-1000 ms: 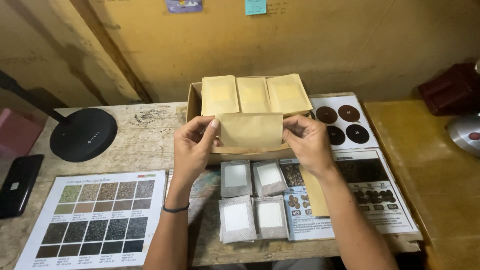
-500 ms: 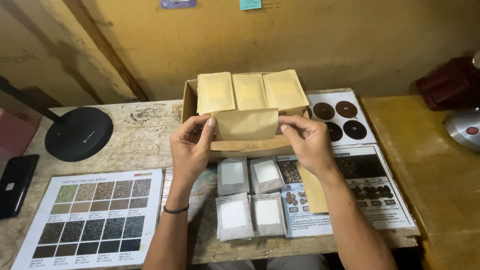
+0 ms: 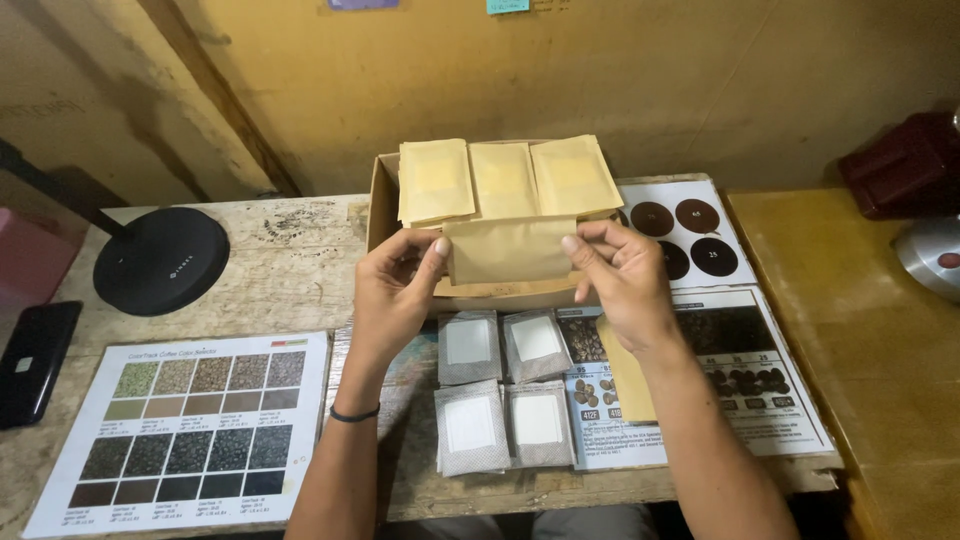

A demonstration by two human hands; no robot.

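Both hands hold one brown paper pouch (image 3: 510, 250) by its side edges, above the front of an open cardboard box (image 3: 381, 200). My left hand (image 3: 395, 290) pinches the pouch's left edge, my right hand (image 3: 620, 275) its right edge. Three tan pouches (image 3: 505, 180) stand upright side by side in the box behind it. Several grey sachets with white centres (image 3: 505, 390) lie on the wooden table below my hands.
A colour chart sheet (image 3: 190, 425) lies front left. A black round lamp base (image 3: 160, 260) and a black phone (image 3: 35, 360) sit at left. Printed sheets with dark discs (image 3: 700, 235) and bean pictures (image 3: 760, 370) lie at right. A dark red box (image 3: 905, 165) stands far right.
The view has shifted slightly. Both hands keep hold of the brown pouch, which sits a little lower against the front of the box.
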